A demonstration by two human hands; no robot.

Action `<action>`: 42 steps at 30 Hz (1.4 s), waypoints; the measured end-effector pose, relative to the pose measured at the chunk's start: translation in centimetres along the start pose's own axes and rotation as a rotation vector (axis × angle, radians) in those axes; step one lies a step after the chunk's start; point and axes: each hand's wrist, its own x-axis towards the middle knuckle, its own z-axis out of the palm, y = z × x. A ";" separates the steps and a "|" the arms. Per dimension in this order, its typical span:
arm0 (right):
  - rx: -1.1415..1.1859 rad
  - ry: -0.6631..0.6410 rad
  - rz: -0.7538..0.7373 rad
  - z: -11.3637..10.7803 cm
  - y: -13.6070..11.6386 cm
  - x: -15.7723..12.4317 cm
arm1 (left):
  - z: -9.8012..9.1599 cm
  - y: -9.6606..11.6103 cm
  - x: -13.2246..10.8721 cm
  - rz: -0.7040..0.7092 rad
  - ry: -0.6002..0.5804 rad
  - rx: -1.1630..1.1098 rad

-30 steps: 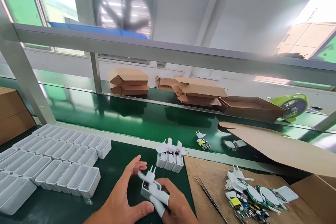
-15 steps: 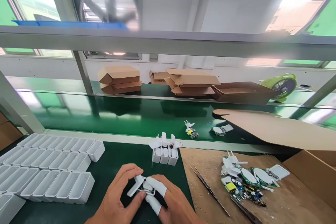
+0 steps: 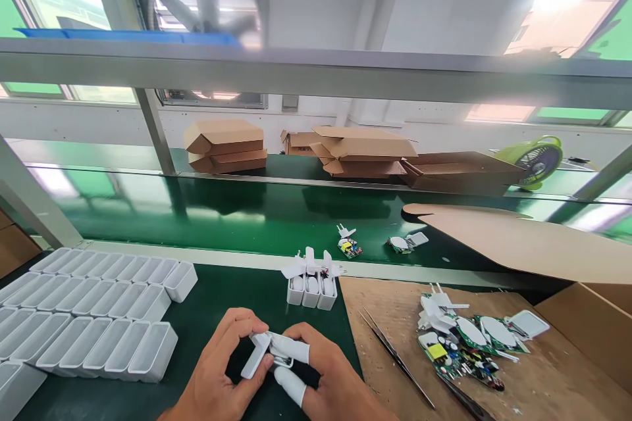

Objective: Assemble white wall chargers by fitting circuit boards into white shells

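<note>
My left hand (image 3: pixel 217 365) is closed, pinching a white plastic piece (image 3: pixel 255 355) between thumb and fingertips. My right hand (image 3: pixel 328 371), with white covers on its thumb and forefinger, grips the small white housing (image 3: pixel 282 360) that this piece meets. Some metal or inner parts show at the housing's opening; the fingers hide the rest. Just beyond my hands stand three white housings (image 3: pixel 311 293) side by side, with white parts sticking out of their tops. To the left, rows of open white housings (image 3: pixel 118 348) lie on the dark green bench.
On the right, a cardboard sheet (image 3: pixel 385 395) bears tweezers (image 3: pixel 397 360), a second dark tool (image 3: pixel 464 400) and a pile of circuit boards (image 3: pixel 464 348). Two board assemblies (image 3: pixel 349 247) (image 3: pixel 407 242) lie on the green belt (image 3: pixel 237 210). Cardboard boxes (image 3: pixel 365 148) and a green fan (image 3: pixel 536 161) stand behind.
The white piece in my left hand has turned and shows more of its broad face. The two board assemblies on the belt have shifted left. My hands stay in nearly the same place.
</note>
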 end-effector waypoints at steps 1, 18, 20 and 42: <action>0.081 0.045 0.005 -0.1 0.1 0.0 | 0.0 0.0 0.0 -0.005 -0.001 -0.003; 0.921 0.058 0.438 1.4 0.1 0.5 | 1.1 -0.5 -1.8 0.016 0.067 -0.010; 1.114 -0.007 0.541 1.7 -0.2 0.5 | 1.4 0.1 -2.0 0.051 0.078 0.033; 0.329 0.491 0.086 0.5 1.1 -0.9 | 1.8 -2.8 -0.6 -0.484 0.207 0.105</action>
